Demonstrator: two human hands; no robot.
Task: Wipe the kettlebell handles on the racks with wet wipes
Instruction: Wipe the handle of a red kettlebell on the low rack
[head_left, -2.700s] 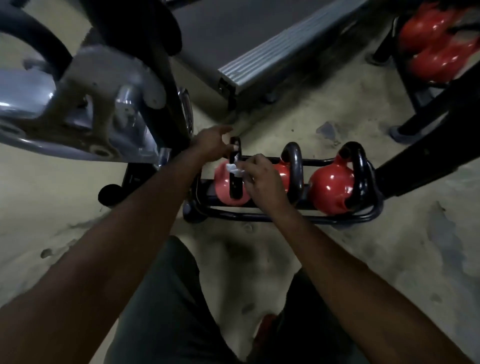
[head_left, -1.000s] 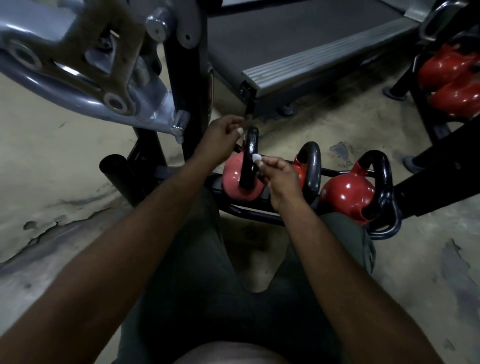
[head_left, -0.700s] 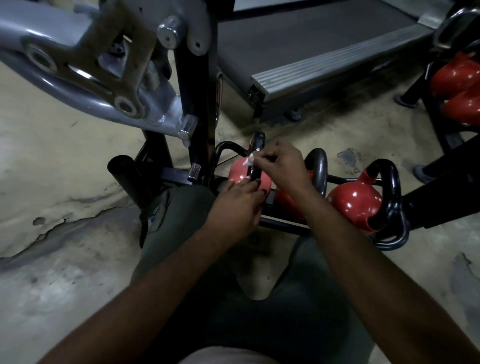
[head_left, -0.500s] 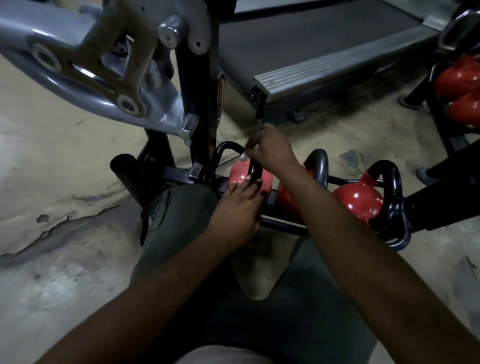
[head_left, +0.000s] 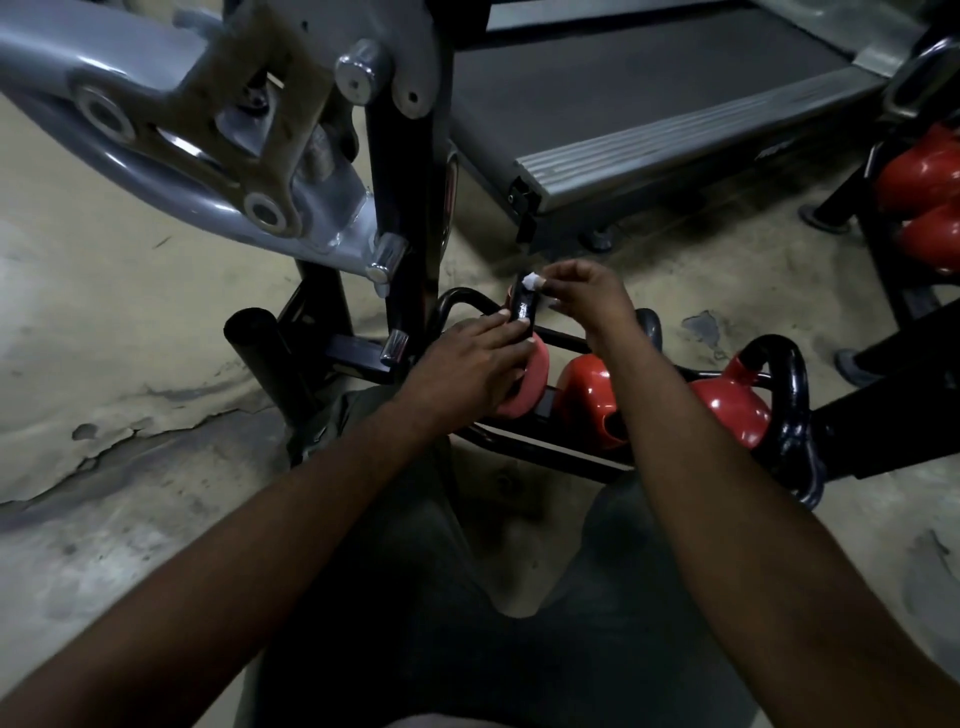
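Three red kettlebells with black handles sit in a low black floor rack (head_left: 545, 452). My left hand (head_left: 467, 369) lies over the leftmost kettlebell (head_left: 524, 387), fingers on the base of its black handle (head_left: 521, 306). My right hand (head_left: 587, 299) pinches a small white wet wipe (head_left: 531, 281) against the top of that handle. The middle kettlebell (head_left: 584, 400) is partly hidden behind my right forearm. The right kettlebell (head_left: 732, 402) stands free with its thick black handle (head_left: 784, 384).
A grey and black exercise machine frame (head_left: 260, 171) rises close on the left above the rack. A treadmill deck (head_left: 649, 119) lies behind. More red kettlebells (head_left: 924, 192) sit on a black rack at the far right. My knees are near the rack on the concrete floor.
My left hand dropped from the handle's top to the leftmost kettlebell's body. My right hand carried the wipe up the handle to its top.
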